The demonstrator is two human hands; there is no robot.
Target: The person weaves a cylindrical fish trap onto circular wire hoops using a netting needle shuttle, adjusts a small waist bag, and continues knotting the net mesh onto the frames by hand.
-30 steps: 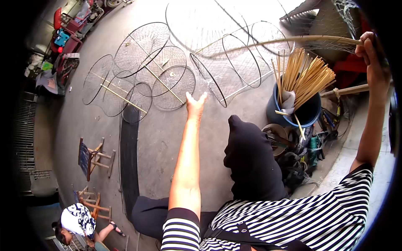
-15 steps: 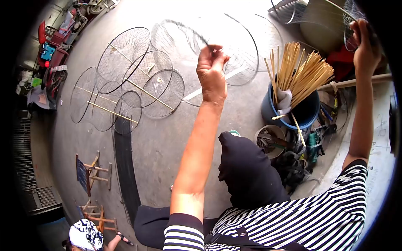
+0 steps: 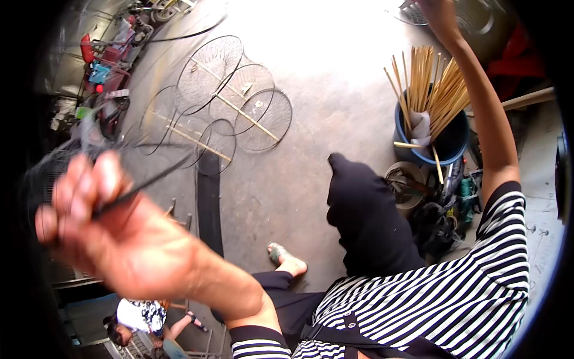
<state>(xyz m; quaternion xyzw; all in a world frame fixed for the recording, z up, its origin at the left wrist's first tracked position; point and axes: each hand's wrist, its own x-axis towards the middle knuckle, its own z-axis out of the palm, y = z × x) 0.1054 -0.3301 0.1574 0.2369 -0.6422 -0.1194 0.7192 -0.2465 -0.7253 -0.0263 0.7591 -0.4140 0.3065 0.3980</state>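
Observation:
My left hand (image 3: 113, 221) is raised close to the camera at the left, smeared by motion. Its fingers are curled around the thin black rim of a mesh hoop net (image 3: 158, 178), and blurred netting spreads behind the fingers. At the top edge my right hand (image 3: 437, 17) is cut off by the frame, so its fingers are hidden. Some grey mesh (image 3: 410, 13) shows just beside it. Several round hoop nets (image 3: 210, 72) with black rims and pale cross sticks lie on the floor ahead.
A blue bucket (image 3: 459, 139) of thin wooden sticks (image 3: 421, 78) stands at right, beside a smaller container (image 3: 404, 179) and dark clutter. A black strip (image 3: 209, 203) runs along the floor. Another person (image 3: 140, 317) is at lower left. Machinery (image 3: 107, 66) lines the upper left.
My left hand has swung left and nearer the camera, carrying the hoop net away from the middle. My right hand has moved left and up, partly out of frame.

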